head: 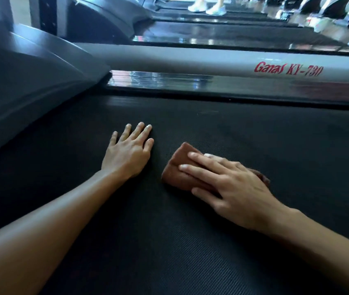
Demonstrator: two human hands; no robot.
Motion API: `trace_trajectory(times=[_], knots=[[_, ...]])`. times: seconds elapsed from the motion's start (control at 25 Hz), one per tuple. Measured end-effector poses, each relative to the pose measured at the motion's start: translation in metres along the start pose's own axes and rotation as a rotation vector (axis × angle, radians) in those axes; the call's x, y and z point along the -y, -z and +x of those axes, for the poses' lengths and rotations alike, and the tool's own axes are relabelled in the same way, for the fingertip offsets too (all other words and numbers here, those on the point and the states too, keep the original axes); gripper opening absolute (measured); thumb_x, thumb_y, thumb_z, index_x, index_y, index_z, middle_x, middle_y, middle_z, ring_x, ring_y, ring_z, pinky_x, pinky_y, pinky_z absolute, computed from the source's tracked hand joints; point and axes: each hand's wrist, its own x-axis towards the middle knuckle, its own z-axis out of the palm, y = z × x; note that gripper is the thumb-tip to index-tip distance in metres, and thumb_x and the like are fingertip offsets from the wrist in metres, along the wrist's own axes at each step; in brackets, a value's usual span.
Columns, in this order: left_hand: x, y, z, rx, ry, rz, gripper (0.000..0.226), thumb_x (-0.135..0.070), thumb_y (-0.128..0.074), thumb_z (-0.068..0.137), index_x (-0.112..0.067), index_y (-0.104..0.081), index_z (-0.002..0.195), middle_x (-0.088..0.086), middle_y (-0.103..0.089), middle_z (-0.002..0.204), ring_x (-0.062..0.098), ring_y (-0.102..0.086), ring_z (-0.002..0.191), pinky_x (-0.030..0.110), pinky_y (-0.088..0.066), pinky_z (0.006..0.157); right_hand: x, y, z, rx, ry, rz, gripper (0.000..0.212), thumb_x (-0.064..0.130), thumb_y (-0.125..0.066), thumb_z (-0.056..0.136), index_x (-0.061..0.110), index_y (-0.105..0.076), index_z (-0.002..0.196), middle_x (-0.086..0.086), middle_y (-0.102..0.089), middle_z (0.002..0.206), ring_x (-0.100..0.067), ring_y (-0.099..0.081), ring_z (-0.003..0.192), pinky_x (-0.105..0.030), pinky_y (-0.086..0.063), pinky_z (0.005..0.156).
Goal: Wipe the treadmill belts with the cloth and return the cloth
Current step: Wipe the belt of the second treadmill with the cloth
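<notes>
Belt fabric fills the head view, dark and finely ribbed, and we are bent low over it with both arms stretched forward. Our left hand (130,151) lies flat on the treadmill belt (254,133) at about ten o'clock from frame centre, fingers spread, gripping nothing; we judge it is planted there as a prop, taking our weight so the other arm can move freely. Our right hand (231,184) sits at about four o'clock from the left one, near it but not touching. Its grip is no pinch: the fingers (201,170) are extended and pressed down on top of the cloth (177,169), a folded brown pad that lies directly on the belt, with a little of it showing past the wrist side of the hand. Flat pressure like this suits a wiping stroke, since it keeps the whole pad in contact with the surface.

At twelve o'clock the grey side rail (190,59) marked "Ganas KY-730" borders the belt, with a glossy strip beneath it. Beyond it, further treadmills recede, and someone's pale shoes (207,7) stand on one well apart from us. Those other belts presumably remain to be wiped before the cloth goes back.
</notes>
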Motion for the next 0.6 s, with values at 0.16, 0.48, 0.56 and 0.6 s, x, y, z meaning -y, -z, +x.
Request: trace_trajectory(times=[0.16,0.48,0.56,0.6], knots=[[0.000,-0.001,0.000,-0.033,-0.008,-0.004,0.052,-0.050,-0.018,0.101,-0.041,-0.011,0.152,-0.018,-0.003,0.160,0.009,0.003,0.148,0.041,0.003,0.121,-0.086,0.003,0.074,-0.049,-0.587,-0.073,0.052,0.052,-0.040,0.096,0.045,-0.030,0.147,0.012,-0.020,0.160,-0.020,-0.027,0.143,-0.043,-0.024,0.113],[0.002,-0.005,0.003,-0.060,-0.013,0.004,0.053,-0.050,-0.020,0.100,-0.042,-0.013,0.152,-0.019,-0.005,0.160,0.009,0.001,0.148,0.041,0.001,0.121,-0.091,-0.004,0.130,0.046,-0.072,0.033,0.050,0.054,-0.046,0.095,0.050,-0.034,0.144,0.021,-0.024,0.157,-0.012,-0.026,0.144,-0.043,-0.022,0.117],[0.000,-0.005,0.004,-0.058,-0.015,0.009,0.052,-0.050,-0.019,0.101,-0.042,-0.012,0.152,-0.019,-0.005,0.160,0.009,0.001,0.148,0.041,0.001,0.121,-0.115,-0.001,0.134,0.024,-0.286,-0.013,0.050,0.051,-0.045,0.096,0.047,-0.035,0.145,0.018,-0.024,0.158,-0.017,-0.029,0.142,-0.045,-0.025,0.116],[0.000,-0.006,0.003,-0.061,-0.013,0.011,0.052,-0.050,-0.019,0.101,-0.042,-0.012,0.152,-0.019,-0.005,0.160,0.009,0.001,0.148,0.041,0.001,0.121,-0.118,-0.007,0.144,-0.012,-0.499,-0.064,0.049,0.048,-0.043,0.097,0.042,-0.036,0.145,0.013,-0.024,0.159,-0.022,-0.031,0.141,-0.045,-0.025,0.113]])
